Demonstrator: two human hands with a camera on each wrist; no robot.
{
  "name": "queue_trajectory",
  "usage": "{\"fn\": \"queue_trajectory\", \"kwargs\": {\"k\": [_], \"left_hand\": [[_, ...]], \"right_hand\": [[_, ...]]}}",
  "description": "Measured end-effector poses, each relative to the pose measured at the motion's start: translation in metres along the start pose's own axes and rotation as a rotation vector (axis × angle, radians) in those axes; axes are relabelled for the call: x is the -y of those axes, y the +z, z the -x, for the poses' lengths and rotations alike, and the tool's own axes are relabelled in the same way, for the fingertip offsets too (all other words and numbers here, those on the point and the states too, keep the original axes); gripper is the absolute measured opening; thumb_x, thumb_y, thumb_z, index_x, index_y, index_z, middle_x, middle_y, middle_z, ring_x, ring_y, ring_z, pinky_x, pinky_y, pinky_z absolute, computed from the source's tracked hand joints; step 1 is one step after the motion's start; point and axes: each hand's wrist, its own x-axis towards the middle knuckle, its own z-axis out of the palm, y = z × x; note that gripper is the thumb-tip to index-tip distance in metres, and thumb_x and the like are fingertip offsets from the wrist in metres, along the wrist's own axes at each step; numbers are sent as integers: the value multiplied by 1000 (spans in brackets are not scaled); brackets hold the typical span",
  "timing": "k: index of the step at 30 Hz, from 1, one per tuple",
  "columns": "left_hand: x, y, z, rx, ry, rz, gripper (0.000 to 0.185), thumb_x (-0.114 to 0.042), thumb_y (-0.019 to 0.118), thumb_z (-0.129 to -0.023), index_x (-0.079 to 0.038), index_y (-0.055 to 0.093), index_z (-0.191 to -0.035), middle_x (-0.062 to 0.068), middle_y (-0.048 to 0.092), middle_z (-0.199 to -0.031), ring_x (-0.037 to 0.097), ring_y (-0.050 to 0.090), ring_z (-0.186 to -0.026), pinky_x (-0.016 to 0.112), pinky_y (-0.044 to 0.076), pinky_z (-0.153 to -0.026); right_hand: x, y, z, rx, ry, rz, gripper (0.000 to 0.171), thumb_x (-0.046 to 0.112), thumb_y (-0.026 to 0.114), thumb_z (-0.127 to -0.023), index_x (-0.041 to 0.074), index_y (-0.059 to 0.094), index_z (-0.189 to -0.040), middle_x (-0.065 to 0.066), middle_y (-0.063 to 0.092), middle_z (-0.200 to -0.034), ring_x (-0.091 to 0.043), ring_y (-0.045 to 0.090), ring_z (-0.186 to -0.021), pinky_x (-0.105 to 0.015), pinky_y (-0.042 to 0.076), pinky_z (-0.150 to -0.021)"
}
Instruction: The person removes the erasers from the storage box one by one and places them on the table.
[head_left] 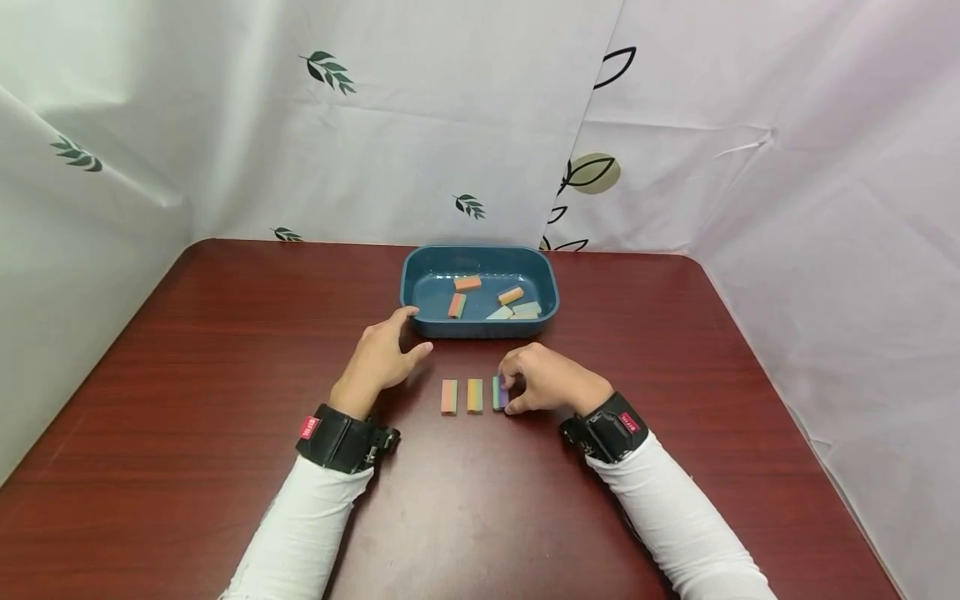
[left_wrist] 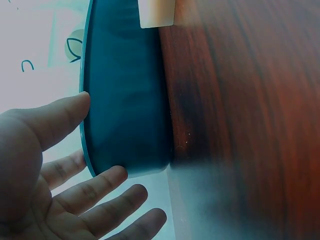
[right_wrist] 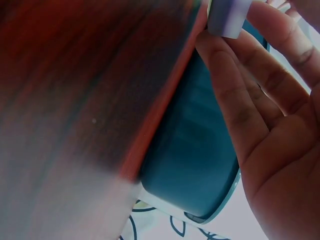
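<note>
In the head view, three small two-coloured blocks stand in a row on the table: a pink-and-green block [head_left: 448,397], a yellow-and-green block [head_left: 475,397] and a purple-and-green block [head_left: 501,393]. My right hand [head_left: 551,379] pinches the purple-and-green block at the row's right end; that block's end [right_wrist: 227,19] also shows in the right wrist view. My left hand [head_left: 378,358] is spread, its fingers apart and holding nothing. One of its fingertips is at the front left corner of the blue bin [head_left: 480,328]; whether it touches the rim I cannot tell.
Inside the bin lie several more blocks, among them an orange block [head_left: 467,283], a pink-and-green one [head_left: 457,306] and pale ones [head_left: 527,309]. The bin stands at the back of the brown table [head_left: 225,375], before a white patterned curtain [head_left: 412,150].
</note>
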Motion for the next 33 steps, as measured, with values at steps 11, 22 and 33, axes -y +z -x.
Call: {"fn": "queue_trajectory", "kwargs": {"k": [11,22,33], "left_hand": [[-1,1,0,6,-6,-3,66,-32,64,-95,-13,34,-150,22,41,-146,41,37,-134,58,35,-104],[-2,3,-1,-7,-2,5,66,-32,64,-94,-14,35,-150,22,42,-146,40,39,-133,57,36,-104],[-2,1,0,-7,-7,7,66,-31,64,-94,-13,34,-150,22,41,-146,41,37,-134,58,36,-104]], "right_hand": [[3,-4,2,71,74,0,26,19,89,-70,12,66,-80,9,60,-84,-8,54,-77,-24,48,-68],[1,-7,4,98,110,-11,20,28,81,-81,14,67,-87,5,61,-85,-13,52,-75,-26,45,-64],[-2,-12,5,-128,48,-2,14,19,74,-87,10,69,-96,1,66,-93,-15,61,-87,-31,53,-77]]}}
